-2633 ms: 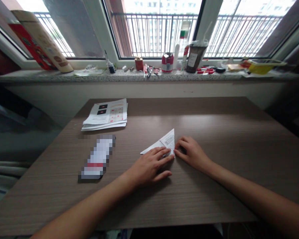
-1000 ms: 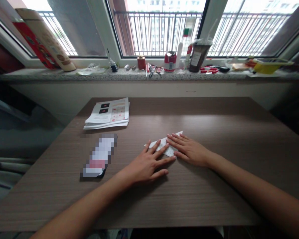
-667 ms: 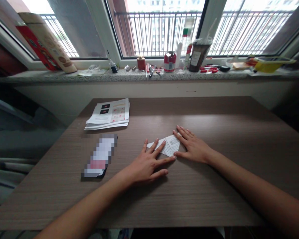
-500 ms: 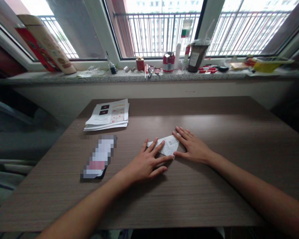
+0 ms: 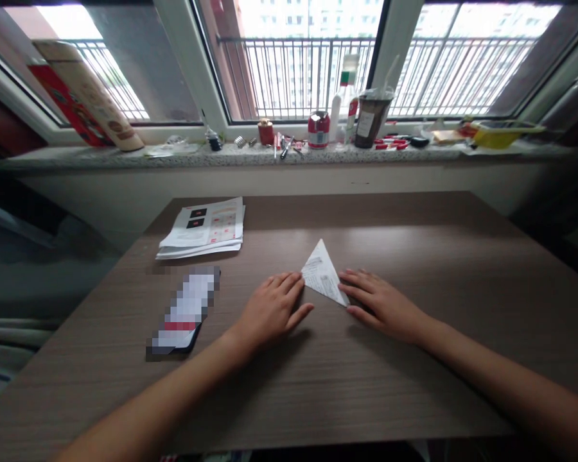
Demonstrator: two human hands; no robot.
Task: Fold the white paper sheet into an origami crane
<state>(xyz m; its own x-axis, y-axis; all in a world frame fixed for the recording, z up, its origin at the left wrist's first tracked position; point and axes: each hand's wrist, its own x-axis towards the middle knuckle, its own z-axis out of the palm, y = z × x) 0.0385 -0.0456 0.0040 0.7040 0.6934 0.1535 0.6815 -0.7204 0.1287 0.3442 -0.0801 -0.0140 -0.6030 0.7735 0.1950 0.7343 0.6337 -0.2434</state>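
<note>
A folded sheet of printed paper (image 5: 322,273), shaped like a triangle, lies flat on the brown wooden table (image 5: 289,385) with one point facing the window. At its left corner rest the fingertips of my left hand (image 5: 274,305), palm down, thumb held apart. My right hand (image 5: 383,301) lies along the paper's right edge, fingers stretched out and touching it. Neither hand grips the paper.
On the left of the table lies a phone (image 5: 187,311) with a blurred-out screen. Behind it is a stack of printed sheets (image 5: 202,228). The windowsill (image 5: 250,157) bears a drink can (image 5: 318,130), a dark cup with a straw (image 5: 370,120) and a yellow container (image 5: 498,136).
The folded paper has turned, so a point now faces the window. My left hand has come off its top and drawn back to the left corner; my right hand has shifted slightly nearer me.
</note>
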